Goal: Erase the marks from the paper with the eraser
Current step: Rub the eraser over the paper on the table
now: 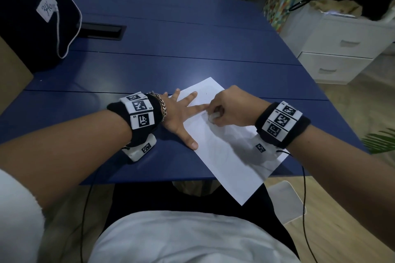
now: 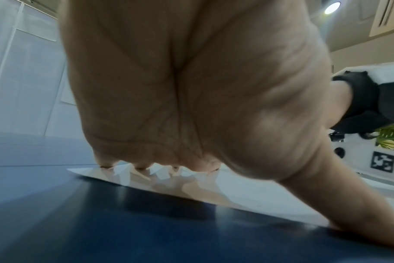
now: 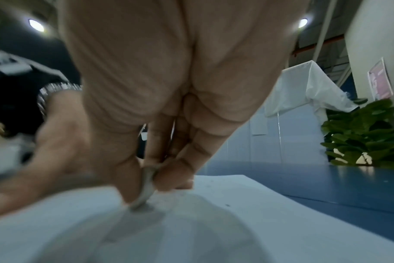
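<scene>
A white sheet of paper [image 1: 226,156] lies slanted on the blue table [image 1: 171,66], its near corner hanging over the front edge. My left hand [image 1: 181,111] lies flat with spread straight fingers, pressing the paper's left edge [image 2: 191,192]. My right hand [image 1: 222,111] pinches a small whitish eraser [image 1: 214,115] between thumb and fingers, its lower end touching the paper [image 3: 236,222]. In the right wrist view the eraser [image 3: 145,188] stands on a greyish smudged patch. Faint grey marks show near the eraser; a few tiny specks lie farther up the sheet.
A dark bag [image 1: 36,17] with a white label stands at the table's far left, beside a black cable slot [image 1: 102,31]. White drawers [image 1: 337,49] stand off the table's right edge. Black cables trail from both wrists over the near edge.
</scene>
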A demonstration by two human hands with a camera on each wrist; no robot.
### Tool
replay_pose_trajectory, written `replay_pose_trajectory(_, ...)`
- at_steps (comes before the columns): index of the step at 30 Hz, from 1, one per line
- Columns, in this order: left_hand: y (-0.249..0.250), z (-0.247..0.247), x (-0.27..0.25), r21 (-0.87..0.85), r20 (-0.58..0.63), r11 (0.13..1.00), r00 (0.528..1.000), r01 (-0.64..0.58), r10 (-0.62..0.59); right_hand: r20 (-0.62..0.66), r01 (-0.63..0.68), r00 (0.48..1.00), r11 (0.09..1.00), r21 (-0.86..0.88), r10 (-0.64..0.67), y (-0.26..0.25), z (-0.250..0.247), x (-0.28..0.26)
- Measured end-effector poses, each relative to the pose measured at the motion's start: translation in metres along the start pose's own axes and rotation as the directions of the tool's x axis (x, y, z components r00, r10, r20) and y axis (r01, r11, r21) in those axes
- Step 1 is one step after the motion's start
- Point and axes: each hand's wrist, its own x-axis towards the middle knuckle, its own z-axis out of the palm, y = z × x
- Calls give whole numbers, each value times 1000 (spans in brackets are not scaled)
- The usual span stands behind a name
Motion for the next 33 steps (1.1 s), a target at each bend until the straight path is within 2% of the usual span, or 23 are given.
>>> replay_pose_trajectory(2, 0, 0, 0, -2, 5, 1000, 1000, 0, 0, 114, 36, 993, 999, 14, -37, -4, -2, -6)
replay_pose_trajectory(4, 0, 0, 1, 2, 9, 1000, 1000, 2, -2, 154, 50, 987, 998, 33, -54, -3, -4, -8)
replay_pose_trajectory(8, 1, -1, -1, 1, 11, 1000, 1000, 8, -8, -27, 40, 999, 999, 16, -39, 5, -1, -2)
replay_pose_trajectory(9, 1, -1, -1, -3, 11, 1000, 1000, 6, -6, -29, 37, 999, 999, 26, -36, 5, -1, -3)
replay_pose_trajectory(12, 2, -1, -1, -7, 13, 1000, 1000, 10, -10, 172, 34, 984, 998, 49, -41, 0, -10, -10)
replay_pose_trajectory(14, 3, -3, -1, -6, 22, 1000, 1000, 13, -13, 226, 34, 973, 998, 61, -47, -1, -14, -9)
replay_pose_trajectory(18, 3, -3, -3, -5, 14, 1000, 1000, 17, -17, 39, -3, 999, 999, 45, 1, 6, -8, 4)
replay_pose_trajectory(20, 3, -2, -3, -7, 17, 1000, 1000, 17, -17, 25, 4, 1000, 998, 61, -5, 4, -4, -1)
replay_pose_trajectory(24, 2, -2, -1, 1, 15, 1000, 1000, 16, -16, 253, 64, 964, 994, 93, -86, -8, -5, -19)
replay_pose_trajectory(25, 2, -1, -1, 0, 13, 1000, 1000, 14, -14, 242, 64, 967, 994, 90, -84, -6, -5, -20)
replay_pose_trajectory(27, 2, -1, -1, -4, 12, 1000, 1000, 9, -9, 101, 27, 994, 997, 74, -35, 3, -2, -16)
replay_pose_trajectory(29, 2, 0, -1, -6, 13, 1000, 1000, 8, -8, -9, -14, 1000, 998, 64, 15, 5, 2, -16)
replay_pose_trajectory(31, 1, 0, -1, -11, 11, 1000, 1000, 10, -10, 9, 5, 1000, 999, 33, -5, -5, 8, -23)
replay_pose_trajectory(33, 1, 0, 0, -11, 9, 1000, 1000, 7, -7, 88, 81, 993, 997, 11, -81, -16, 13, -33)
